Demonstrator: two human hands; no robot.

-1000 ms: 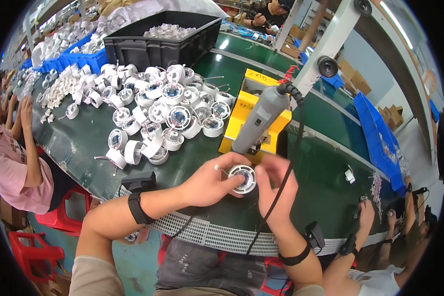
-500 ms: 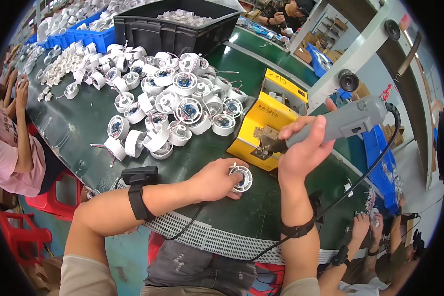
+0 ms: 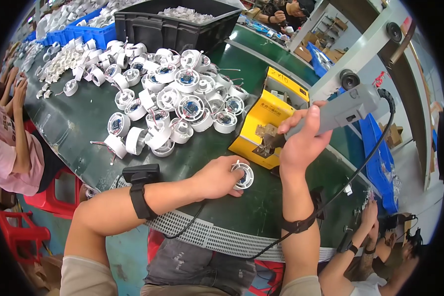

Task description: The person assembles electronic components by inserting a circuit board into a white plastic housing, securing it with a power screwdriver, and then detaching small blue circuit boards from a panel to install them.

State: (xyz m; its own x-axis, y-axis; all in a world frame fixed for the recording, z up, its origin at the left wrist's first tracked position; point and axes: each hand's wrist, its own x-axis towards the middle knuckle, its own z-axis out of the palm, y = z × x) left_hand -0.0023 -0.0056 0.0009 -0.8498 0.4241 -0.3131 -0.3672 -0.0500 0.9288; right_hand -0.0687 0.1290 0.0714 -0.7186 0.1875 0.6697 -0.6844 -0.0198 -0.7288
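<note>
My left hand [image 3: 219, 177] grips a round white plastic housing [image 3: 249, 176] with a circuit board inside, low over the green table. In my right hand [image 3: 303, 140] is a grey electric screwdriver [image 3: 343, 116] with a black cord at its rear end. The tool's tip is at the metal mechanism [image 3: 267, 134] on the front of the yellow screw feeder [image 3: 264, 114]; its very end is hidden. To the left of the feeder lies a heap of similar white housings [image 3: 167, 98], several with blue boards and thin wires showing.
A black bin [image 3: 177, 32] and a blue crate [image 3: 91, 35] of white parts stand behind the heap. The screwdriver cord [image 3: 352, 185] crosses my right forearm. A white frame post [image 3: 362, 59] rises beyond the feeder. People sit on both sides, one in a pink shirt [image 3: 15, 153].
The screwdriver's rear end has shifted slightly left and down. My left hand and its housing have barely moved. At lower right, another person's hands have changed position.
</note>
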